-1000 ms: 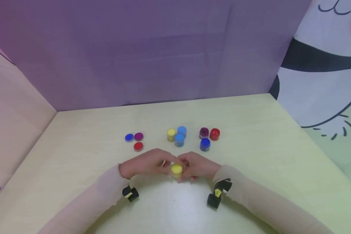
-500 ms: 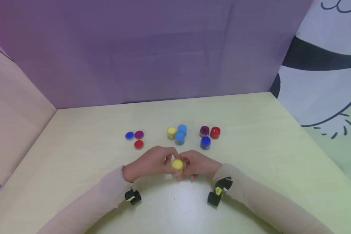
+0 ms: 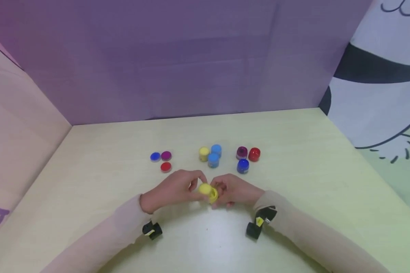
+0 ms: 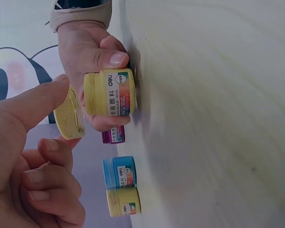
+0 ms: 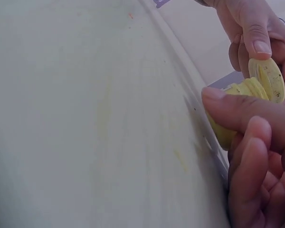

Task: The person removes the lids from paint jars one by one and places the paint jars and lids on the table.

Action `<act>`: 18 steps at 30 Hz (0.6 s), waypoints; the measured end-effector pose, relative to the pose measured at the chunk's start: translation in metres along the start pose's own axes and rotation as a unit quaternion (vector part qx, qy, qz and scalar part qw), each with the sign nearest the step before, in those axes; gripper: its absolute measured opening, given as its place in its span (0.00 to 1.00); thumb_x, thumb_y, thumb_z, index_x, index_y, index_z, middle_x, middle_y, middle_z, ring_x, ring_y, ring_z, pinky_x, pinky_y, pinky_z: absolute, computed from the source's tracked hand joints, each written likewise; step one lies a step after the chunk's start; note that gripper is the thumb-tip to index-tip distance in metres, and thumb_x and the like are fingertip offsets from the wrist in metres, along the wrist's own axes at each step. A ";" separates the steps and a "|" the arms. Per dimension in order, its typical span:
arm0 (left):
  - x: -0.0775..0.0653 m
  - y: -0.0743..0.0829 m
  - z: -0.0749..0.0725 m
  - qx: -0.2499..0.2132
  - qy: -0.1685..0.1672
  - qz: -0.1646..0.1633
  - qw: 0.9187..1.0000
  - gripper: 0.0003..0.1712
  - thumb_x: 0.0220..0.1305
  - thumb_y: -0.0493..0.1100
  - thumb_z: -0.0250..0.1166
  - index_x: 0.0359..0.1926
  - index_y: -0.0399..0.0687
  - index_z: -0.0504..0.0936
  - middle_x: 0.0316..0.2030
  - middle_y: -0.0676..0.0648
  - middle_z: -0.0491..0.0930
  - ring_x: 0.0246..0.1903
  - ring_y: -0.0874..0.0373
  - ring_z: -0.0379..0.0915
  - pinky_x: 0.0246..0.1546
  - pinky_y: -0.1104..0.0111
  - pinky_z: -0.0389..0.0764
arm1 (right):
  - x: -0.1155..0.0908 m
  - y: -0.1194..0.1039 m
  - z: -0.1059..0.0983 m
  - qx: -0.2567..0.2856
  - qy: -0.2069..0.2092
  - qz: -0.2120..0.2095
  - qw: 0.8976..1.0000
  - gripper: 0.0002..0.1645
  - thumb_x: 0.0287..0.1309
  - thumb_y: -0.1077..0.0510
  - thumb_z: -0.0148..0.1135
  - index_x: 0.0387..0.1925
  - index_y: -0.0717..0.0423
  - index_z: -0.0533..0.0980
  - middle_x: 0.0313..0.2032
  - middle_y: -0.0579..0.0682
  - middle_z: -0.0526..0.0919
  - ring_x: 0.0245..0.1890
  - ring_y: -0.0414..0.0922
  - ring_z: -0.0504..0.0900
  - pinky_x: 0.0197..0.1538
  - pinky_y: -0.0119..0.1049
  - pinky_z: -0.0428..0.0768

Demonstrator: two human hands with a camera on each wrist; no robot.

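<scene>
Head: at 6 o'clock of centre, left hand (image 3: 177,189) pinches yellow lid (image 3: 205,189), right hand (image 3: 237,190) grips yellow jar (image 3: 213,195), partly hidden. Tabletop (image 3: 208,242) edge meets purple panel (image 3: 205,57) at 12; surface extends toward 6, cut by frame.

Left wrist: lid tilted at jar's 8 o'clock (contact unclear); magenta jar (image 4: 115,135) half hidden behind right hand.

Right wrist: right thumb covers much of jar; left hand cropped at 2 o'clock.
</scene>
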State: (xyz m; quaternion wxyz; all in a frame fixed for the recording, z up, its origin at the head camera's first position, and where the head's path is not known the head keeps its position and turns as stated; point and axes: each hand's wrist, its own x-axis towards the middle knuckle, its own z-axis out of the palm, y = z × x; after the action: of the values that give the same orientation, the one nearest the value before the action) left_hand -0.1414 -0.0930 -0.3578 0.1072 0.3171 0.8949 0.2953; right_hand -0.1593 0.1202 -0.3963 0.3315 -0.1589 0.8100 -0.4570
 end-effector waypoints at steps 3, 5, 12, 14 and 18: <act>-0.002 -0.001 -0.004 -0.004 0.000 -0.001 1.000 0.19 0.53 0.51 0.71 0.44 0.51 0.79 0.17 0.56 0.66 0.17 0.64 0.60 0.21 0.74 0.64 | 0.000 0.000 0.000 0.007 0.003 -0.004 1.000 0.19 0.42 0.58 0.75 0.39 0.49 0.77 0.23 0.47 0.77 0.17 0.41 0.71 0.23 0.29 0.72; -0.004 -0.003 -0.007 -0.009 0.000 -0.005 1.000 0.19 0.54 0.50 0.71 0.45 0.51 0.79 0.17 0.56 0.66 0.17 0.64 0.60 0.21 0.74 0.63 | -0.001 0.000 0.000 0.010 0.005 -0.009 1.000 0.19 0.43 0.58 0.75 0.39 0.50 0.77 0.24 0.47 0.77 0.17 0.41 0.71 0.24 0.30 0.73; -0.011 -0.009 -0.017 -0.014 0.015 -0.031 0.999 0.19 0.55 0.50 0.70 0.46 0.52 0.78 0.18 0.55 0.65 0.18 0.63 0.60 0.21 0.74 0.62 | -0.002 0.003 -0.002 -0.001 0.024 -0.019 1.000 0.19 0.44 0.57 0.74 0.40 0.48 0.77 0.25 0.48 0.77 0.16 0.42 0.71 0.25 0.31 0.72; -0.013 -0.011 -0.019 -0.013 0.018 -0.040 0.999 0.19 0.55 0.50 0.70 0.46 0.51 0.79 0.18 0.55 0.65 0.18 0.64 0.59 0.20 0.74 0.61 | -0.004 0.004 -0.004 -0.004 0.031 -0.022 0.999 0.19 0.44 0.56 0.74 0.40 0.48 0.78 0.24 0.48 0.77 0.16 0.42 0.71 0.26 0.32 0.72; -0.019 -0.015 -0.022 -0.010 0.021 -0.063 0.998 0.19 0.56 0.48 0.70 0.47 0.49 0.78 0.18 0.55 0.65 0.18 0.63 0.59 0.20 0.73 0.61 | -0.009 0.007 -0.010 -0.017 0.044 -0.028 0.999 0.20 0.43 0.55 0.75 0.40 0.48 0.77 0.24 0.48 0.76 0.17 0.42 0.70 0.27 0.33 0.72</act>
State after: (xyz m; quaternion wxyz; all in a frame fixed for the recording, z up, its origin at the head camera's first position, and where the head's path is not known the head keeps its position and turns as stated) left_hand -0.1425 -0.1250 -0.3488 0.1102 0.2525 0.9122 0.3031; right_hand -0.1589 0.1355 -0.3948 0.2800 -0.1667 0.8266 -0.4588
